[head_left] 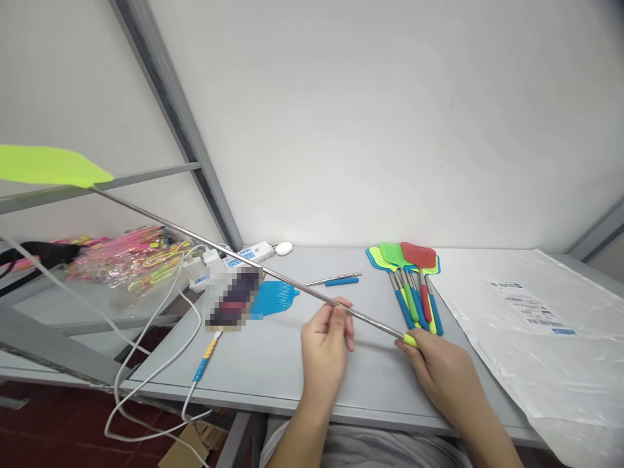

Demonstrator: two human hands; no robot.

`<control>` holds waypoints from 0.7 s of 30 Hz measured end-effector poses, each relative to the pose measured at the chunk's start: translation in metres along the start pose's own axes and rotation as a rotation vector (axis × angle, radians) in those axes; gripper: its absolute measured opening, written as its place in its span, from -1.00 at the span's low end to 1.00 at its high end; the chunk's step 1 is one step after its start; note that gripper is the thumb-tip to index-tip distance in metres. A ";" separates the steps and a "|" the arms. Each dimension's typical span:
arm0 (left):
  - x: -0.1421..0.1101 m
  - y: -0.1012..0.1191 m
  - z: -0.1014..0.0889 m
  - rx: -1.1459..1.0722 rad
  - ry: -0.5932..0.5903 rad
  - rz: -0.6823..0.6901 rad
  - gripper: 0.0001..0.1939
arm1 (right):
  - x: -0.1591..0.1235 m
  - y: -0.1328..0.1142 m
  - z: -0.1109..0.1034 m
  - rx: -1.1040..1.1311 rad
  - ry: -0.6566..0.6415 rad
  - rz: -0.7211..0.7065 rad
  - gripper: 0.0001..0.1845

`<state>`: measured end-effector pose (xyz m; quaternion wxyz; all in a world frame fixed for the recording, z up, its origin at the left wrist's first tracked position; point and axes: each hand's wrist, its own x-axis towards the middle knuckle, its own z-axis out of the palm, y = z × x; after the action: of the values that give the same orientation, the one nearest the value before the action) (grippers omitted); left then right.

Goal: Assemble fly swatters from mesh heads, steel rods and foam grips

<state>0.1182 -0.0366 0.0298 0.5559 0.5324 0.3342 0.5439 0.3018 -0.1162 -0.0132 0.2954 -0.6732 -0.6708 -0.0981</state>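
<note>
A long telescopic fly swatter crosses the view at a slant, its metal rod (195, 235) pulled out and its lime-yellow head (49, 166) at the far left. My right hand (441, 364) is wrapped round its yellow grip (412, 340). Further up the rod, my left hand (324, 344) pinches the metal between thumb and fingers. Behind the rod, a blue swatter head (275, 299) lies on the table near a blue handle (341, 281) and a thin metal rod. To the right rests a pile of short fly swatters (407, 286) in blue, green, yellow and red.
A white plastic package (536, 338) with a label covers the table's right side. A blurred-out phone (236, 299), white cables (141, 351) and power strips (251, 253) occupy the left. Beyond the metal frame (170, 97) are bagged pink items (136, 253).
</note>
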 end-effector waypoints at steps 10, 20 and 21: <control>-0.008 0.000 0.019 0.213 -0.263 -0.085 -0.62 | 0.000 -0.009 -0.006 0.138 -0.023 0.018 -0.65; 0.024 0.033 -0.027 0.084 0.032 0.180 -0.72 | -0.004 -0.002 -0.008 0.233 -0.067 0.094 -0.74; 0.027 0.038 -0.032 0.074 0.048 0.199 -0.73 | -0.005 -0.002 -0.008 0.237 -0.064 0.094 -0.75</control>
<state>0.0839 -0.0091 0.0647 0.4709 0.5699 0.3126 0.5964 0.3020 -0.1247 -0.0087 0.3556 -0.6670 -0.6544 0.0172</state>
